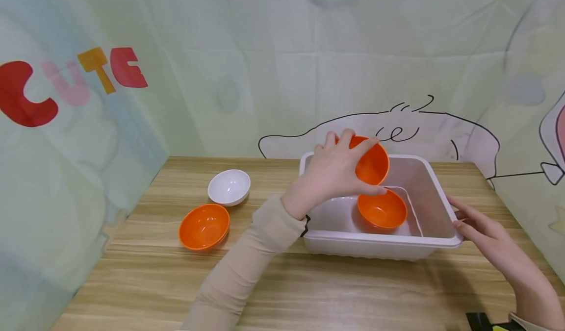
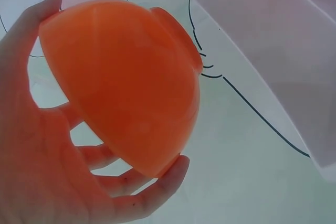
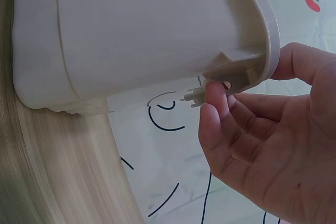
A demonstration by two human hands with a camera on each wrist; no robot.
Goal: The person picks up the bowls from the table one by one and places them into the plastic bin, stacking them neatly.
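Note:
My left hand [image 1: 337,171] grips an orange bowl [image 2: 126,82] by its rim, thumb on one side and fingers on the other. In the head view this bowl [image 1: 372,164] is tilted above the left-middle of a white plastic bin [image 1: 362,246]. A second orange bowl [image 1: 381,211] sits upright on the bin's floor, just below the held one. My right hand [image 1: 483,235] holds the bin's right end at the rim. The right wrist view shows the thumb on the rim [image 3: 273,40] and curled fingers [image 3: 212,124] under its edge.
A white bowl [image 1: 229,188] and another orange bowl [image 1: 204,227] stand upright on the wooden table [image 1: 145,272], left of the bin. Behind the table hangs a printed cloth [image 1: 247,66] with cartoon drawings; its left side bears coloured letters.

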